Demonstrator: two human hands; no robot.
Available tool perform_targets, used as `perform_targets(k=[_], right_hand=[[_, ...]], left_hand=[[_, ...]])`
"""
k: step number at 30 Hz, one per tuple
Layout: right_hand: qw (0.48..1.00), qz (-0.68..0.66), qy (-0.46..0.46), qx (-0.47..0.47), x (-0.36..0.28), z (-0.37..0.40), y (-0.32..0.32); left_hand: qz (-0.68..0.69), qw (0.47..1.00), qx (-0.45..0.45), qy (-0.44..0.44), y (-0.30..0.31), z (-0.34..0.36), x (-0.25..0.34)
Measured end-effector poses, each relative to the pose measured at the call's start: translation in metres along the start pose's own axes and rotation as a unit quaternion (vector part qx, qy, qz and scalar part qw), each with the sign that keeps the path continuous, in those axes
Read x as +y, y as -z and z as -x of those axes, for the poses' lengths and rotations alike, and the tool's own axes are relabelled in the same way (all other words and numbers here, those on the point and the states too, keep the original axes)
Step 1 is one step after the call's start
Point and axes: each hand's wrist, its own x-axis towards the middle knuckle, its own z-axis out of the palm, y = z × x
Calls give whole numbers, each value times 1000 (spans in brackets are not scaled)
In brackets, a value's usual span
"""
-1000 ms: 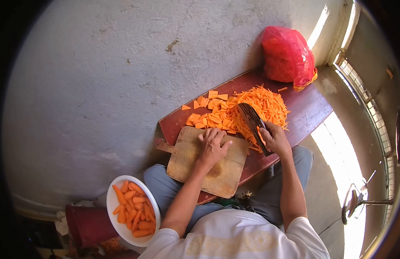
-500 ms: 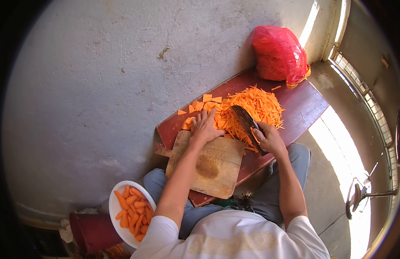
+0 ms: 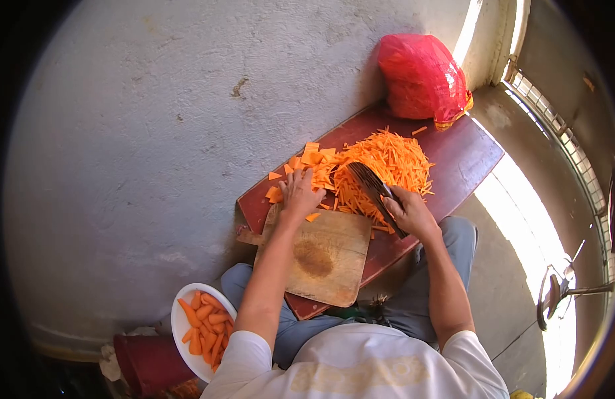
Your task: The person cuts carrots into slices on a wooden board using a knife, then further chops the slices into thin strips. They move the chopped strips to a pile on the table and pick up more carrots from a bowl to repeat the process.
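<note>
My right hand (image 3: 411, 214) grips a broad dark knife (image 3: 372, 189), its blade slanting up and left against the heap of shredded carrot (image 3: 394, 163). My left hand (image 3: 301, 194) rests with fingers apart at the edge of the flat carrot slices (image 3: 312, 159), touching some of them. Below both hands lies a worn wooden cutting board (image 3: 330, 256), its handle pointing left and partly behind my left forearm. One small carrot piece (image 3: 312, 217) sits on the board's upper edge.
A dark red low bench (image 3: 463, 156) carries everything, set along a grey wall (image 3: 154, 133). A full red mesh bag (image 3: 423, 80) stands at its far end. At lower left, a white bowl (image 3: 179, 312) holds peeled carrots (image 3: 207, 322), beside a dark red bucket (image 3: 144, 362).
My left hand has shifted slightly left along the slices, and a small carrot piece now shows on the board. The knife has stayed beside the shredded heap.
</note>
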Motion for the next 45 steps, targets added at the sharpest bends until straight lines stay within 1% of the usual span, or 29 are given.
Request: perform_targets(k=[3,7,10,13,16,19,22,25,28,29,32,35,38,41,44,45], right_hand=[[1000,3,20,14,-4,0,1],[1000,2,12,7,-2,-1,0],[1000,-11,7,3,-4,-2,3],[1000,-22,-1,-5,-5,-2,3],[1000,-25,6,1,-2,0,5],[1000,-25,9,6,0,0,2],[1000,-12,17,7,-2,0,3],[1000,-5,22,2,-2,1,6],[1000,-5,22,2,3,2,6],[1000,-5,24,4,4,2,5],[999,-9,30,3,5,1,4],[999,-6,35,-2,6,1,5],[999,1,38,-3,5,1,6],[1000,4,23,-9,0,2,7],[1000,5,14,-11,-4,1,7],[1000,6,13,-10,-5,2,7]], left_hand=[[12,999,43,-18,-2,4,-7],[27,995,93,-20,5,9,-5],[63,993,52,-85,16,11,17],[23,989,45,-141,14,20,39],[33,994,-33,-99,21,19,56],[45,989,37,-137,-1,16,56],[34,989,35,-142,-7,10,55],[16,985,69,-160,-10,3,45],[51,982,99,-151,-7,3,32],[54,986,80,-134,-6,3,27],[125,983,65,-120,-6,3,12],[166,976,95,-108,8,14,5],[133,971,152,-129,8,15,-20],[153,965,176,-124,17,15,-38],[225,962,129,-83,28,19,-40],[213,961,147,-92,27,19,-42]])
